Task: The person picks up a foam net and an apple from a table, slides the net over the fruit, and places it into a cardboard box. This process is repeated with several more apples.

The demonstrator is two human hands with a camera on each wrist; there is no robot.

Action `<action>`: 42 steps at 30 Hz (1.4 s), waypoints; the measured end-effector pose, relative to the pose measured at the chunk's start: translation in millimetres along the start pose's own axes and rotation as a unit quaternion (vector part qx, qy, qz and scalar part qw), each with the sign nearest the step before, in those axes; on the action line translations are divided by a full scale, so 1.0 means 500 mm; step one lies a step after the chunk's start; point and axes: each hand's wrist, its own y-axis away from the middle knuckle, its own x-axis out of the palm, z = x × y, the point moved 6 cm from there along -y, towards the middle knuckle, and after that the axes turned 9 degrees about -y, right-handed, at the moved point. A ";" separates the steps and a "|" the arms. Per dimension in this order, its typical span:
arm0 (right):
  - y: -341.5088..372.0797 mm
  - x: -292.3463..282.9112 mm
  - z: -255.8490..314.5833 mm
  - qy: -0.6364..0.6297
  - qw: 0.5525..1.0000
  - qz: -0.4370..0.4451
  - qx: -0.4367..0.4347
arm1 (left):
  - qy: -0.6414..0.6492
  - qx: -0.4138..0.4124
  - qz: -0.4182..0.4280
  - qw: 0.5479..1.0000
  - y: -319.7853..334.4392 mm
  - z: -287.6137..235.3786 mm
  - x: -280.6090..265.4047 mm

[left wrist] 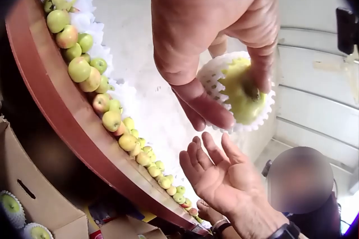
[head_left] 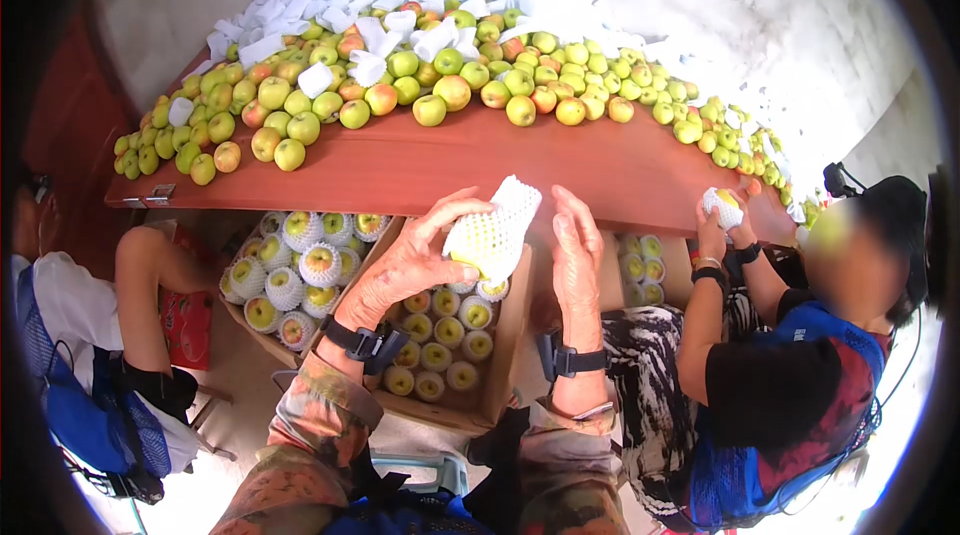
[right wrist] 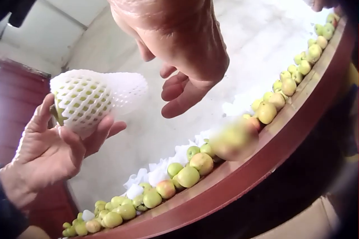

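My left hand [head_left: 405, 260] grips a green apple [left wrist: 244, 90] that sits inside a white foam net sleeve [head_left: 492, 233]. The apple's stem end shows at the sleeve's scalloped opening in the left wrist view, with my thumb and fingers around it. Past the fruit, the sleeve's other end extends loose and narrow, as the right wrist view shows. Beside that loose end, my right hand [head_left: 577, 260] is held up with relaxed fingers and nothing in them. A small gap separates it from the sleeve. Both hands are over the open box near the table's front edge.
A red-brown table [head_left: 400, 157] carries a long heap of apples [head_left: 430, 112] and a pile of white foam sleeves [head_left: 300, 5]. Below it stand cardboard boxes [head_left: 512, 360] with sleeved apples [head_left: 435, 355]. At right another person [head_left: 765, 375] holds a sleeved apple; someone else sits at left.
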 end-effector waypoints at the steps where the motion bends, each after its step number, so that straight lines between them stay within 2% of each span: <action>1: 0.003 0.007 0.008 0.009 1.000 0.008 0.011 | -0.002 -0.001 0.003 1.000 0.000 0.002 0.003; 5: 0.008 0.031 0.019 0.062 0.995 0.070 0.041 | 0.044 -0.036 0.014 0.998 0.003 0.016 0.018; 8: 0.002 -0.003 -0.020 0.155 0.983 0.062 0.072 | 0.035 -0.035 0.035 0.998 0.001 0.024 0.026; 9: -0.002 -0.003 -0.014 0.197 0.979 0.053 0.024 | 0.027 -0.034 0.040 0.998 0.000 0.023 0.028; 12: -0.001 -0.005 -0.001 0.227 0.971 0.064 -0.028 | 0.018 -0.034 0.051 0.998 0.000 0.023 0.034; 15: -0.001 0.001 0.006 0.203 0.973 0.080 -0.072 | 0.033 -0.048 0.055 0.997 0.002 0.030 0.038; 18: 0.008 0.008 0.005 0.138 0.989 0.059 -0.016 | 0.042 -0.059 0.055 0.996 0.002 0.026 0.040; 24: 0.011 0.020 0.015 0.127 0.990 0.062 -0.013 | 0.050 -0.045 0.056 0.996 0.000 0.027 0.037; 26: 0.008 0.011 -0.004 0.131 0.987 0.082 0.050 | 0.075 -0.053 0.051 0.994 0.002 0.030 0.038; 29: 0.011 0.014 -0.034 0.099 0.985 0.099 0.106 | -0.033 -0.020 0.075 0.996 -0.001 0.043 0.031; 30: 0.012 0.008 -0.034 0.092 0.985 0.093 0.112 | -0.048 -0.005 0.089 0.995 -0.005 0.037 0.032; 32: 0.009 0.010 -0.028 0.090 0.985 0.111 0.102 | -0.021 -0.007 0.061 0.998 -0.002 0.024 0.040; 34: 0.012 0.012 -0.025 0.071 0.985 0.110 0.112 | 0.046 -0.088 0.058 0.993 0.003 0.031 0.045; 36: 0.011 0.010 -0.033 0.067 0.985 0.125 0.096 | 0.057 -0.082 0.050 0.994 0.000 0.042 0.045; 38: 0.015 0.011 -0.033 0.060 0.982 0.137 0.120 | 0.064 -0.094 0.047 0.992 -0.001 0.039 0.045; 42: 0.023 0.034 -0.024 0.056 0.967 0.209 0.131 | 0.047 -0.124 0.008 0.991 -0.006 0.044 0.035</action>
